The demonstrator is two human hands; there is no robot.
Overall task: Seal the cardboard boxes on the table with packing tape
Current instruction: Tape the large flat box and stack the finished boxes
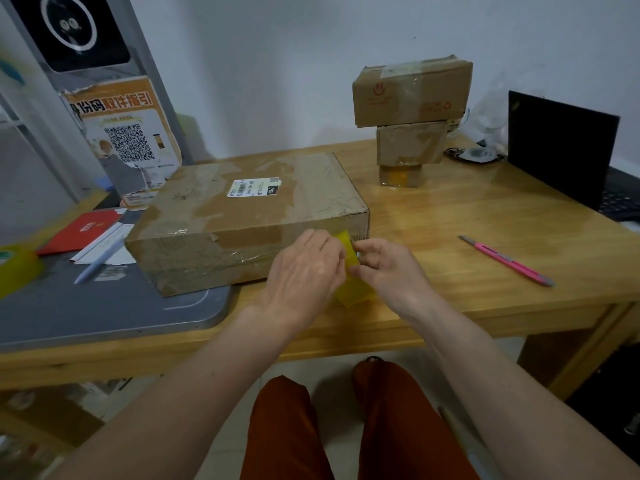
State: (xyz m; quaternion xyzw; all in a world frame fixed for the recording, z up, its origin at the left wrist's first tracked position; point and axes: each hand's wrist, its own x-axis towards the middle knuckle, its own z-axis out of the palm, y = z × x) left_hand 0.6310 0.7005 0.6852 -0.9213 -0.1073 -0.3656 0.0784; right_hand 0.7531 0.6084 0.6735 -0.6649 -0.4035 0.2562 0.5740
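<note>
Both hands (304,268) (388,268) together, fingers (363,249) pinched.

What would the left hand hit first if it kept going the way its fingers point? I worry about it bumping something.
Probably the big cardboard box: the left hand, pinching yellow tape, points at its near side, close by. Depth is unclear.

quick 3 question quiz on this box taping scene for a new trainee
1. True or false: the pink utility knife lies on the table to the right of both hands.
2. What do the left hand and right hand pinch between them?
3. How many boxes form the stack at the back: A two, B three, C five?

Key: 1 true. 2 a yellowish strip of tape, in front of the large flat box. 3 B.
</note>
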